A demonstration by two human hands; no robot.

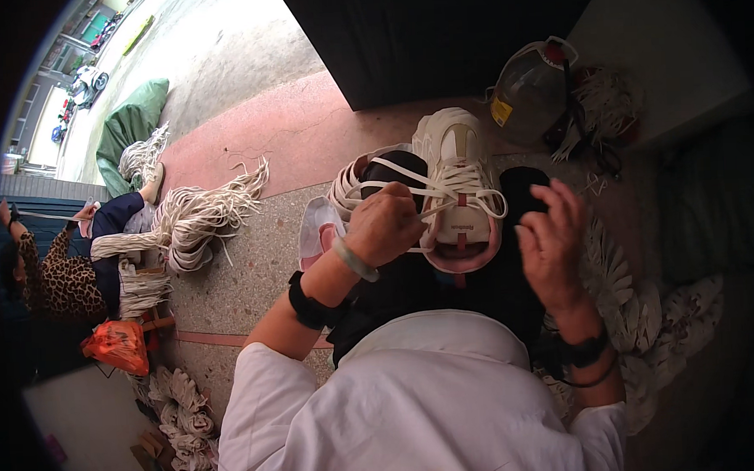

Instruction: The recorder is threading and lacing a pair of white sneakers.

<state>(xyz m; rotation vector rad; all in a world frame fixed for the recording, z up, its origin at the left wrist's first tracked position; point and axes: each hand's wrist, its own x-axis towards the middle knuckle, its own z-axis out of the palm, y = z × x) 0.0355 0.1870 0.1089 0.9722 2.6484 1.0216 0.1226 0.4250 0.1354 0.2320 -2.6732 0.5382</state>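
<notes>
A cream sneaker [463, 219] with a pink collar lining rests on my lap, its toe pointing away from me. White lace runs through its upper eyelets, and a loop hangs off on the right side. My left hand [385, 225] is closed in a pinch on a shoelace [398, 169] at the shoe's left edge; loose lace arcs over my dark knee. To the right of the shoe, my right hand [554, 236] is raised with curled fingers apart, and I see nothing in it. Part of another pink-and-white shoe piece [316, 230] shows left of my left hand.
Bundles of white laces [212, 213] lie on the floor to the left, near a seated person [67, 270] in leopard print. An orange bag [117, 346] is below them. A clear plastic jug [526, 94] stands far right. Stacked shoe parts [642, 325] lie right of me.
</notes>
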